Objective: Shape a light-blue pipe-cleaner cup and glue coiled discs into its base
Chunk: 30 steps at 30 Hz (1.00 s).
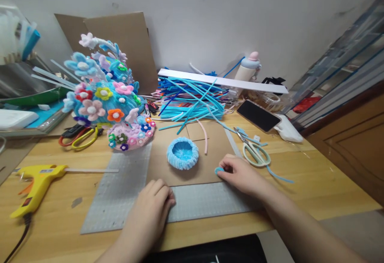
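Note:
A round light blue pipe-cleaner bowl (183,153) sits on a brown cardboard sheet (210,143) in the middle of the table. My right hand (238,175) rests at the cardboard's right front corner, fingers pinched on a small coiled blue pipe-cleaner piece (219,170). My left hand (151,207) lies on the grey cutting mat (120,191) in front of the bowl, fingers curled under, with nothing visible in them.
A colourful pipe-cleaner flower sculpture (105,99) stands at the left. A yellow glue gun (36,185) lies front left. Red and yellow scissors (79,137), white scissors (255,153), a pile of blue pipe cleaners (192,99), a phone (258,115) and a bottle (249,67) lie behind.

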Available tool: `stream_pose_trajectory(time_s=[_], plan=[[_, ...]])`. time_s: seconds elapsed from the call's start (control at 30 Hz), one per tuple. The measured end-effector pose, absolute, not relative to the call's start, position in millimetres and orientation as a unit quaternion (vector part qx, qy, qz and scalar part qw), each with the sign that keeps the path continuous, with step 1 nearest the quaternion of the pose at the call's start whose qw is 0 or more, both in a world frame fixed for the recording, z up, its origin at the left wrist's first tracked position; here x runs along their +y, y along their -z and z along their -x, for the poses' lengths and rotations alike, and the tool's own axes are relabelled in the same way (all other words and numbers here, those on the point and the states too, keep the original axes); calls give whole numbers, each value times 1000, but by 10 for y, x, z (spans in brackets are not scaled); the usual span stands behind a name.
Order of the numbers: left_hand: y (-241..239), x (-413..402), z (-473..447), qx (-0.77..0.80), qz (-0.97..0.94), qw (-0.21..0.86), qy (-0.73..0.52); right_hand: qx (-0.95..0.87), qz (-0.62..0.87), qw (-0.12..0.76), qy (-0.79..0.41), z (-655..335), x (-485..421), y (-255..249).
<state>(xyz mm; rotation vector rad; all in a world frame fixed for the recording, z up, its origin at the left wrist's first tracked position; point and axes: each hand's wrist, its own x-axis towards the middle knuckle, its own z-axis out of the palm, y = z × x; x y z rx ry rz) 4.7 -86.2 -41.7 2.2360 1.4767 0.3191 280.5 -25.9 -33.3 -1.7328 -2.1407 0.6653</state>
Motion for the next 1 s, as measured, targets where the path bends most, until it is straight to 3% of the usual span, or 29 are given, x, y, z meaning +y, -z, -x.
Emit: stream_pose_trajectory(time_s=[0.6, 0.73, 0.83, 1.0], plan=[[400, -858, -81, 558, -789, 221, -126, -738, 539, 277, -296, -2914, -395, 424], [367, -852, -41, 550, -771, 277, -164, -717, 532, 339, -296, -2941, -431, 398], [290, -811, 95, 583, -720, 307, -217, -756, 473, 398, -214, -2907, -521, 292], [69, -629, 406, 709, -646, 144, -244, -843, 314, 432, 64, -2730, -647, 15]])
